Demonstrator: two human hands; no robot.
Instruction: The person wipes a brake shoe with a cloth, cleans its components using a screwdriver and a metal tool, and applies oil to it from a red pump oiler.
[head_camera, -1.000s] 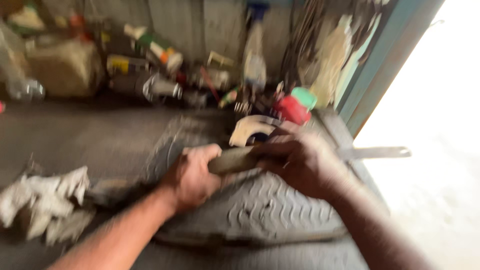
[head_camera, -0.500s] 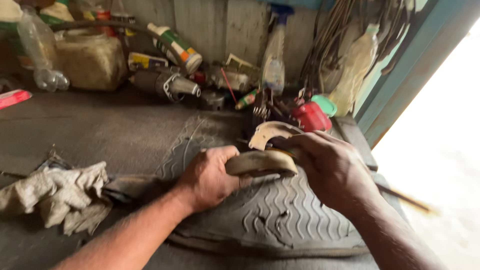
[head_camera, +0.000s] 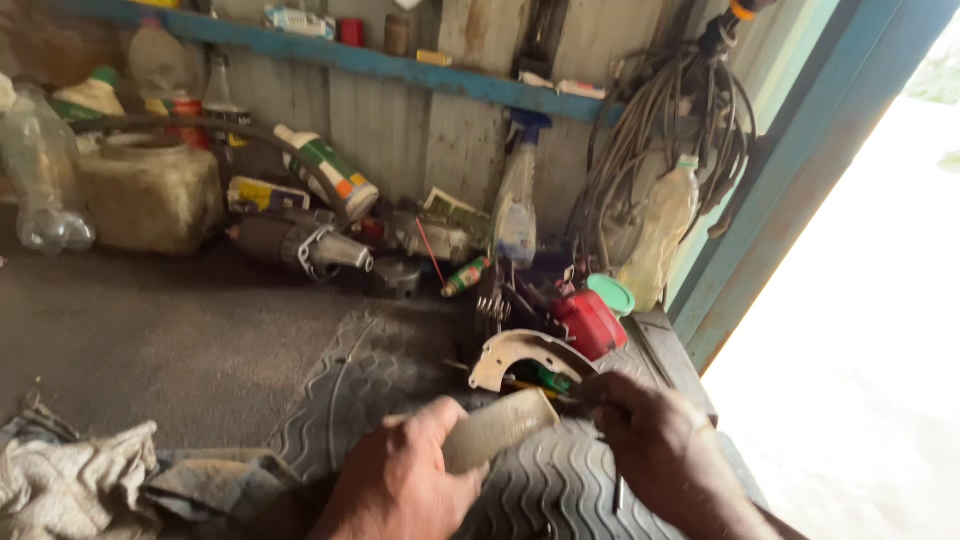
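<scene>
Your left hand (head_camera: 400, 485) grips a curved brake shoe (head_camera: 497, 428), steadying it over the rubber mat (head_camera: 560, 480); your right hand (head_camera: 655, 445) closes around its far end.

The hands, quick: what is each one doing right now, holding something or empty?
Left hand: closed around a curved tan brake shoe.
Right hand: closed, at the shoe's far end; what it grips cannot be told.
</scene>
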